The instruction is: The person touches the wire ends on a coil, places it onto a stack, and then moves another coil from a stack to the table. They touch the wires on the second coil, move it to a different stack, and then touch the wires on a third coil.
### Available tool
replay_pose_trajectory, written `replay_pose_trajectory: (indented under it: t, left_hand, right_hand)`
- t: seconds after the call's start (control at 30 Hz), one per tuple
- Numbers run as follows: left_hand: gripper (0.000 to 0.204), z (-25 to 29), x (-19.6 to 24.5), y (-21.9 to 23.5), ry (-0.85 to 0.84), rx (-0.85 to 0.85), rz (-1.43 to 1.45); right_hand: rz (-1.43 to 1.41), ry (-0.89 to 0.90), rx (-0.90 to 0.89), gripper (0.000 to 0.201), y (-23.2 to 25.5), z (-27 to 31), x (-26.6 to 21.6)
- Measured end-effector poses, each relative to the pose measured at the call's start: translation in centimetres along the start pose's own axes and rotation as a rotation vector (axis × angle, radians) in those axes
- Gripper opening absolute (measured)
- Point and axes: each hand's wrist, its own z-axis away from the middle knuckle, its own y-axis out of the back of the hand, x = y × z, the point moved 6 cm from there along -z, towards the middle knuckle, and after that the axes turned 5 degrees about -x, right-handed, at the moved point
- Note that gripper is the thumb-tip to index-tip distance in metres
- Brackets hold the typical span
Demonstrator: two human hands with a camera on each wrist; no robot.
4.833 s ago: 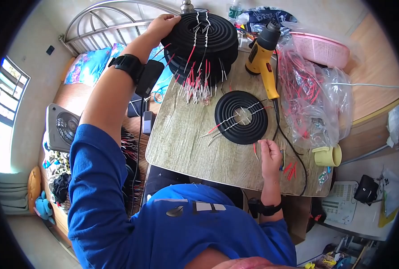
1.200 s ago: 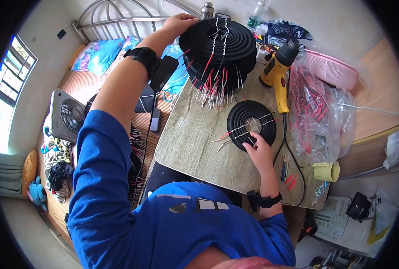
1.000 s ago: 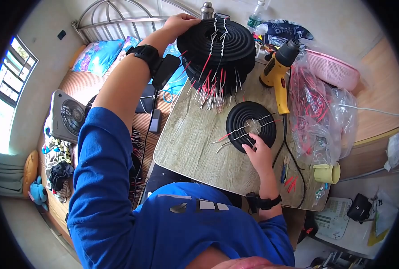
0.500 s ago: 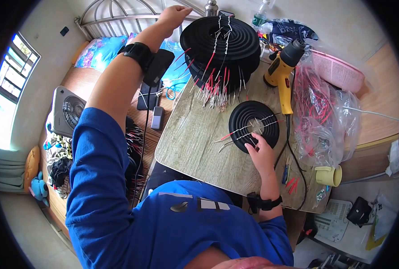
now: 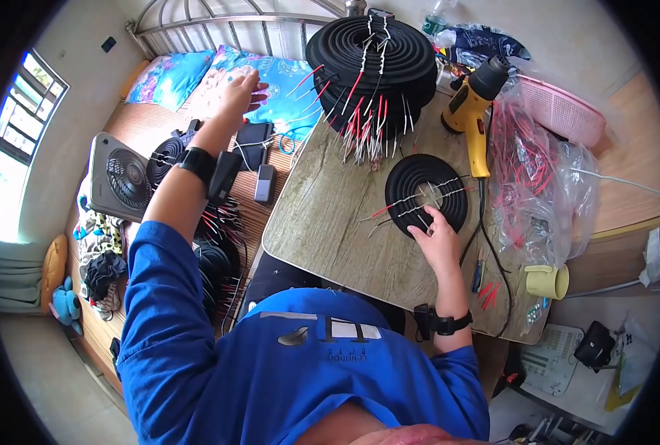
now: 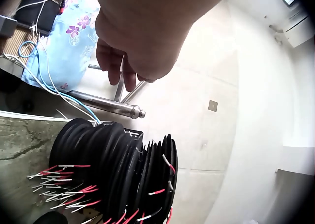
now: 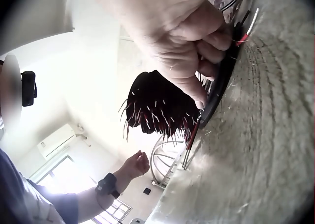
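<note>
My right hand [image 5: 441, 243] holds the near side of a flat black coil [image 5: 396, 194] on the table, its thumb at the outer edge and fingers by the centre hole. White twisted ties cross this coil, and red and dark leads stick out to the left. In the right wrist view the thumb and bent fingers sit right at the coil's rim [image 7: 219, 93]. Up and to the left, my left hand [image 5: 241, 93] is in the air with loose fingers, holding nothing. Beside it rises a tall stack of similar black coils [image 5: 370, 63], bristling with red and white wire ends.
A yellow heat gun [image 5: 478, 119] lies right of the stack, its cord running down the table [image 5: 322, 215]. Further right are a bag of red wires [image 5: 526, 170], a pink basket [image 5: 563, 111] and a yellow cup [image 5: 546, 282]. Red tubing pieces [image 5: 489, 297] lie near the front edge.
My left hand has left the stack's rim and swung leftward over the bed. My right hand, earlier at a wire end by the coil's near edge, has moved onto the coil and stayed there.
</note>
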Motion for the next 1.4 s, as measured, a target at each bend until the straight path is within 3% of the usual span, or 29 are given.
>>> replay_pose_trajectory:
  t: [0.17, 0.3, 0.4, 0.43, 0.57, 0.67, 0.8, 0.97, 1.27, 1.4]
  left_hand:
    - [0.031, 0.8, -2.0, -0.5, 0.012, -0.07, -0.087]
    - [0.032, 0.5, -4.6, 2.4, 0.021, 0.021, -0.129]
    - [0.033, 1.4, -5.2, 3.9, -0.369, 0.063, -1.101]
    - [0.033, 1.9, -5.7, 3.9, -0.365, 0.057, -1.101]
    - [0.04, 4.1, -7.9, 1.7, -0.343, -0.107, -0.851]
    - [0.04, 4.1, -9.1, -0.3, -0.238, -0.229, -0.399]
    - [0.036, 5.2, -7.0, -3.3, -0.124, -0.191, -0.229]
    - [0.035, 6.4, -6.0, -5.9, -0.106, -0.245, -0.117]
    - [0.036, 12.6, -8.1, -12.3, 0.027, -0.546, -0.014]
    - [0.035, 15.3, -8.6, -15.2, 0.121, -0.648, 0.13]
  right_hand:
    - [0.015, -0.045, -0.039, 0.057, -0.1, 0.0, -0.1]
    - [0.08, -0.052, -0.051, 0.06, -0.1, 0.0, -0.3]
    - [0.096, -0.039, -0.051, 0.061, 0.0, 0.0, -0.3]
    - [0.103, -0.035, -0.052, 0.061, -0.1, 0.0, -0.3]
    - [0.06, 0.034, 0.027, 0.061, -0.2, -0.1, 0.1]
    - [0.058, -0.002, 0.019, 0.06, -0.2, -0.1, 0.4]
    - [0.056, -0.002, 0.016, 0.058, -0.1, -0.2, 0.3]
    - [0.055, -0.002, 0.042, 0.057, 0.1, -0.2, 0.2]
    - [-0.008, 0.052, 0.003, 0.056, 0.4, 2.1, -2.9]
    - [-0.055, 0.063, -0.126, 0.055, -1.1, 4.2, -4.4]
